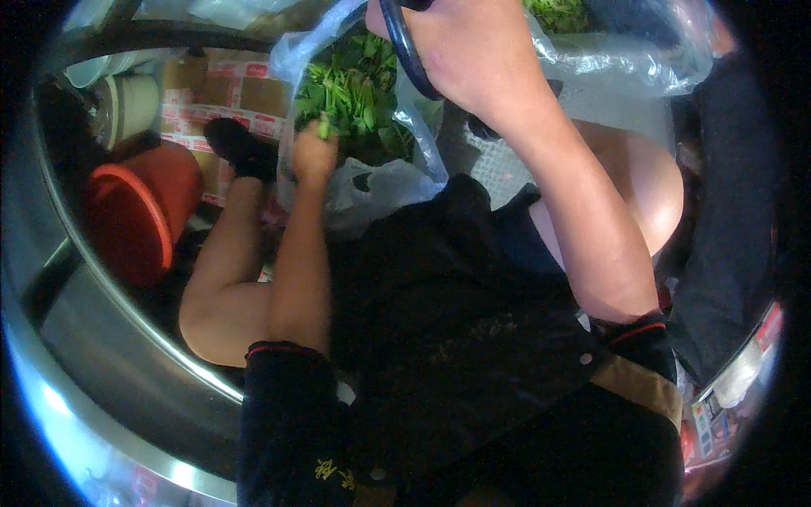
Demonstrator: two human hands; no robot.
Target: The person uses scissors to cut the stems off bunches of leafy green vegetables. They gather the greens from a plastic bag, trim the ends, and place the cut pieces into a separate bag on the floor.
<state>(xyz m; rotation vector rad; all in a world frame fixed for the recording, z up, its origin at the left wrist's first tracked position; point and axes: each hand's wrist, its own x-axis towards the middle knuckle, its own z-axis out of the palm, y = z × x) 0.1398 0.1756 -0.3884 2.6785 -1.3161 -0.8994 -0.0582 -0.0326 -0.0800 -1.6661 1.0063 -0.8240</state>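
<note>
My left hand (315,151) is closed on the light green stem end of a leafy vegetable (324,127), at the left side of an open clear plastic bag (399,187). Leafy green vegetables (361,95) fill the bag, which stands between my legs. Above and right of it is my right hand (459,47), palm side hidden, with its fingers partly cut off by the top edge. A glossy black curved handle (410,57) runs along this hand, which grips it; the rest of that tool cannot be made out.
An orange-red plastic bucket (168,196) lies tilted at the left, near a taped cardboard box (253,95) and a pale round container (133,104). More greens (557,14) are in plastic at the top right. A person's dark-clothed leg (728,209) is at the right. A metal rim (127,295) curves past my left.
</note>
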